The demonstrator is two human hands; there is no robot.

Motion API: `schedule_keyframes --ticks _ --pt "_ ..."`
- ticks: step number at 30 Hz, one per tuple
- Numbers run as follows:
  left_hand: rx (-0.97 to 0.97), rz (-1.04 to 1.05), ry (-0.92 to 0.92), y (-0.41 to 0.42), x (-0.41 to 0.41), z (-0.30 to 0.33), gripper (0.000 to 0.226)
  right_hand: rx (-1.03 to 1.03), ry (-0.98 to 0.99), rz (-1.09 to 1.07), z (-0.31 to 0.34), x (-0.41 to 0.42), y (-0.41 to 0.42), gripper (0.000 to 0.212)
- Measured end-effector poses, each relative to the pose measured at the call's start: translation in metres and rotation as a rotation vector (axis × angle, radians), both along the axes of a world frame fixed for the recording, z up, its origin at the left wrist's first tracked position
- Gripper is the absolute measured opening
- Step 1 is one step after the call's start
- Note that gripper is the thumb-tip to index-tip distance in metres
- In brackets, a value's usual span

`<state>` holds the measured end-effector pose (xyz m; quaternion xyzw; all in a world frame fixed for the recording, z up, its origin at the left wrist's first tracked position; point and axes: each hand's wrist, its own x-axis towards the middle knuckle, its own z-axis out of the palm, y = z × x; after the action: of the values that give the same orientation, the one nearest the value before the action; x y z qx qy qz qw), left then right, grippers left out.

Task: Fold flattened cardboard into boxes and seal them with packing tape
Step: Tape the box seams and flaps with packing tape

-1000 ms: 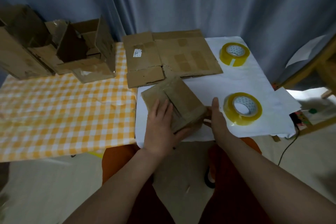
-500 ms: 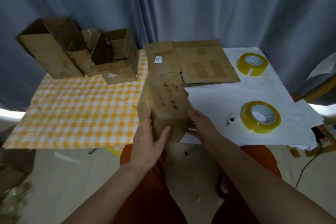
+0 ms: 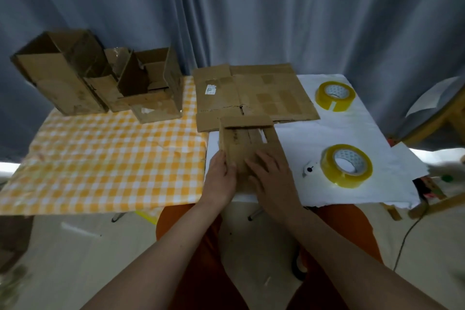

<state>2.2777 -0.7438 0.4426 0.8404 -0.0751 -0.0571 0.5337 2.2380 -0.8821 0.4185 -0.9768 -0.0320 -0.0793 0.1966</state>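
Note:
A small brown cardboard box (image 3: 247,138) stands on the white sheet near the table's front edge, its far flap raised and its top open. My left hand (image 3: 220,178) grips the box's near left side, thumb on its top face. My right hand (image 3: 273,178) lies flat on the near top face, fingers spread and pointing left. Flattened cardboard (image 3: 254,94) lies just behind the box. Two yellow tape rolls sit to the right: one near (image 3: 347,165), one far (image 3: 335,95).
Several opened cardboard boxes (image 3: 98,83) stand at the back left on the orange checked cloth (image 3: 105,163). A small white round object (image 3: 309,170) lies beside the near tape roll. A wooden frame (image 3: 437,118) stands at the right, past the table's edge.
The box was lifted and turned in both hands, then set back down on the white sheet with its open end facing up. My right hand moved from its side onto its top.

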Motion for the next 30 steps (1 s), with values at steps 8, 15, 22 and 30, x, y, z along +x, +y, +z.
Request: schedule_keyframes --ticks 8,15,22,30 --pt "0.059 0.079 -0.027 0.006 0.011 0.004 0.033 0.133 0.024 -0.189 0.033 0.030 -0.019 0.040" --pt "-0.250 0.172 0.376 0.019 0.038 0.022 0.040 0.659 0.125 -0.215 0.090 0.015 -0.027 0.029" --pt "0.636 -0.418 0.162 0.001 0.046 0.026 0.125 -0.054 0.307 -0.129 0.061 0.008 -0.020 0.058" --pt "0.258 -0.241 0.078 0.000 0.029 -0.004 0.117 0.166 0.217 -0.194 0.043 0.007 -0.014 0.083"
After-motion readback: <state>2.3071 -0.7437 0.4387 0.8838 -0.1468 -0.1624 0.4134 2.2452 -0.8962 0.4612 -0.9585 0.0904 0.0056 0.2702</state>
